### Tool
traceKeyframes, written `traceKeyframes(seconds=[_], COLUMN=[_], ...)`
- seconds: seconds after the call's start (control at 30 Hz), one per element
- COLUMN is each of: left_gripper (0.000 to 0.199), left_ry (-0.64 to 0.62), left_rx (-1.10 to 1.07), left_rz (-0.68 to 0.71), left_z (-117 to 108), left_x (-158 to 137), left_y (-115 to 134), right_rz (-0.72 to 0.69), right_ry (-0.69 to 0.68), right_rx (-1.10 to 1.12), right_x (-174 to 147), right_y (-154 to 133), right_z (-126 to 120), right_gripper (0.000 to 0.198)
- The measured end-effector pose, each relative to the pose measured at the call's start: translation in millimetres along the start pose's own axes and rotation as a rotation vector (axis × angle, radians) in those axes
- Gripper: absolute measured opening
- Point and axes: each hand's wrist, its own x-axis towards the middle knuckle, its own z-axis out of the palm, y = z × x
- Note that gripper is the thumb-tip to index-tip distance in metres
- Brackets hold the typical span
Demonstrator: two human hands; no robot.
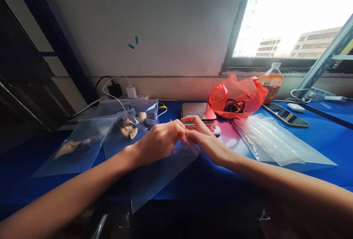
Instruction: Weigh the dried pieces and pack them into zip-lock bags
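A clear plastic bag [162, 174] hangs from my two hands over the front edge of the blue table [215, 172]. My left hand [165, 138] is closed on the bag's upper edge, its fingers curled in. Against it, my right hand [202, 136] pinches the same edge, with its index finger bent above the thumb. The bag looks flat, with nothing visible inside. Just behind my hands is a small digital scale [199, 111] with a bare metal top; my fingers hide part of it. To the left lie clear bags holding dried mushroom pieces [129, 128].
A red plastic bag [237, 92] with dark dried pieces stands behind the scale, near a drink bottle [275, 75]. A stack of flat clear bags [278, 139], a phone [286, 114] and a white case [296, 107] lie at right. Chargers [131, 92] sit along the wall.
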Motion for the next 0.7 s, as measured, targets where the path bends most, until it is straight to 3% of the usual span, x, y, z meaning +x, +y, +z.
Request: traceKeyframes(seconds=[0.17, 0.3, 0.37, 0.47, 0.57, 0.7], left_gripper=[0.015, 0.017, 0.018, 0.019, 0.016, 0.012], left_ry=[0.012, -0.081, -0.137, -0.177, -0.196, -0.257], left_rx=[0.054, 0.058, 0.092, 0.124, 0.112, 0.081], left_rz=[-0.039, 0.025, 0.06, 0.066, -0.015, -0.141], left_z=[1.8, 3.7, 4.0, 1.9, -2.0, -5.2], left_x=[-2.3, -0.7, 0.1, 0.1, 0.0, 0.4], left_y=[-8.7, -5.1, -1.6, 2.6, 4.0, -0.4], right_rz=[0.031, -0.013, -0.009, 0.001, -0.008, -0.198], right_ry=[0.009, -0.052, -0.092, -0.039, 0.054, 0.091], right_rx=[0.133, 0.172, 0.139, 0.04, -0.073, -0.35], right_x=[10.4, 10.5, 9.1, 10.0, 12.3, 9.9], right_y=[9.7, 14.7, 14.4, 15.2, 19.2, 21.0], right_z=[-1.3, -8.4, -11.1, -12.5, -13.1, -12.8], right_gripper=[0.034, 0.058, 0.059, 0.049, 0.035, 0.006])
